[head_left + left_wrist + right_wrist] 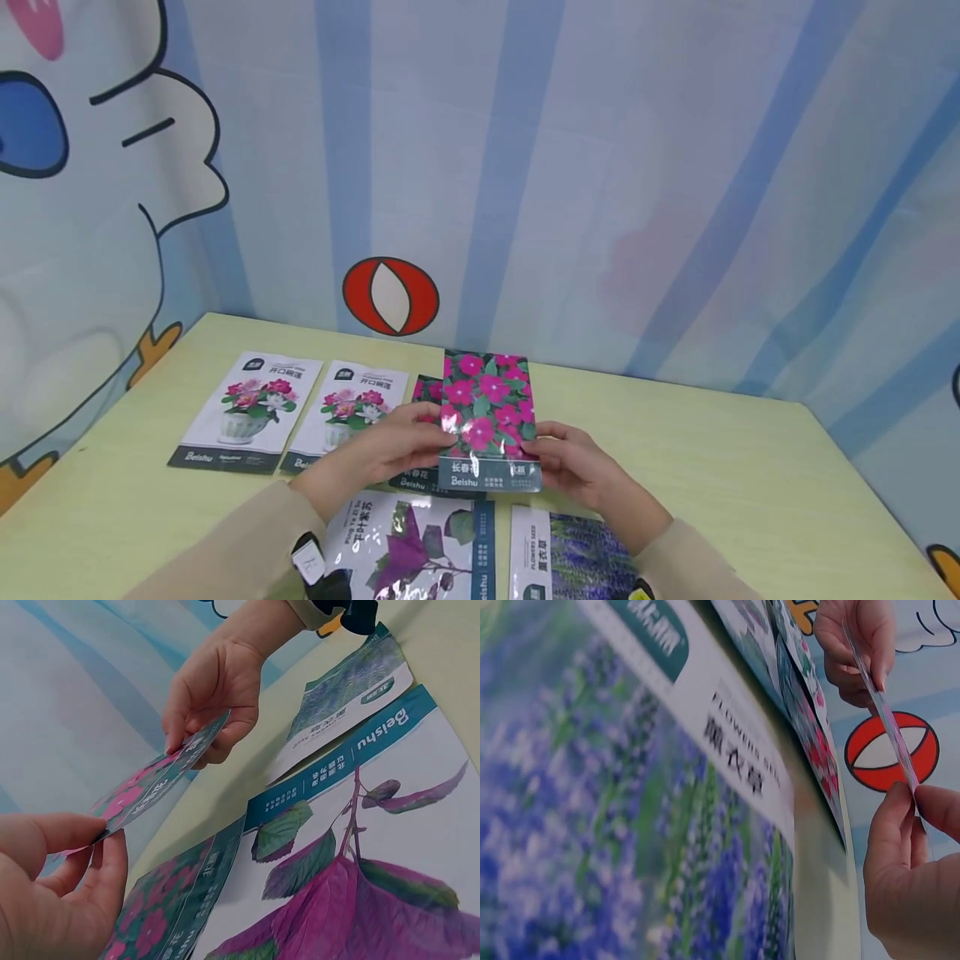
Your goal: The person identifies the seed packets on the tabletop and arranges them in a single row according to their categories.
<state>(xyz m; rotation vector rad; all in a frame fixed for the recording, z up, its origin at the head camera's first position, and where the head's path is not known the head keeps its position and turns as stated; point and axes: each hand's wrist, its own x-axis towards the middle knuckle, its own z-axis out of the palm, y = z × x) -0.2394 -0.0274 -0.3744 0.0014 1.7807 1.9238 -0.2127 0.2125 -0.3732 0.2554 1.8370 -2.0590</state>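
Both hands hold up one seed packet (489, 408) with pink flowers on a green ground, raised over the table. My left hand (401, 440) pinches its left edge between thumb and fingers. The right hand (577, 462) pinches the opposite edge. In the left wrist view the raised packet (142, 791) is tilted between the left hand (60, 881) and right hand (217, 697). Beneath it a matching pink-flower packet (420, 479) lies on the table, partly covered in the head view. From the right wrist, the raised packet (892, 735) shows nearly edge-on.
Two white packets with potted flowers (247, 412) (348, 408) lie side by side at the left. Nearer the front are a purple-leaf packet (408, 546) and a lavender packet (573, 554). A printed curtain (585, 192) stands behind the pale yellow table (720, 467).
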